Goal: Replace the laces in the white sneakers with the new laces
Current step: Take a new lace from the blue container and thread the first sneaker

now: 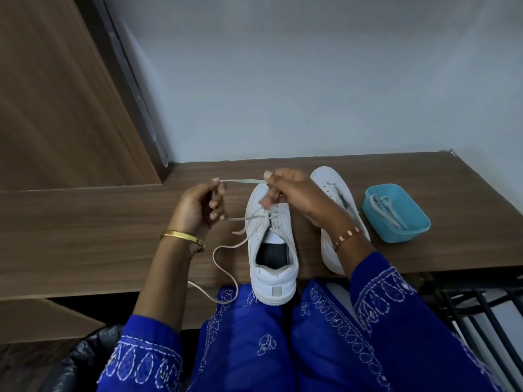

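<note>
- White flat lace [243, 181]: stretched taut between both hands above the toe of the near sneaker [270, 244].
- Left hand [198, 206]: fingers curled, pinching one end of the lace.
- Right hand [291, 190]: fingers curled, pinching the lace over the eyelets.
- Loose lace tail [223, 267]: loops left of the near sneaker and hangs past the tabletop [99, 236] edge.
- Near sneaker: upright, heel overhanging the tabletop edge.
- Second sneaker [334, 193]: just right, partly hidden by the right forearm.
- Blue tray [396, 213]: right of the sneakers, holding coiled laces [385, 206].
</note>
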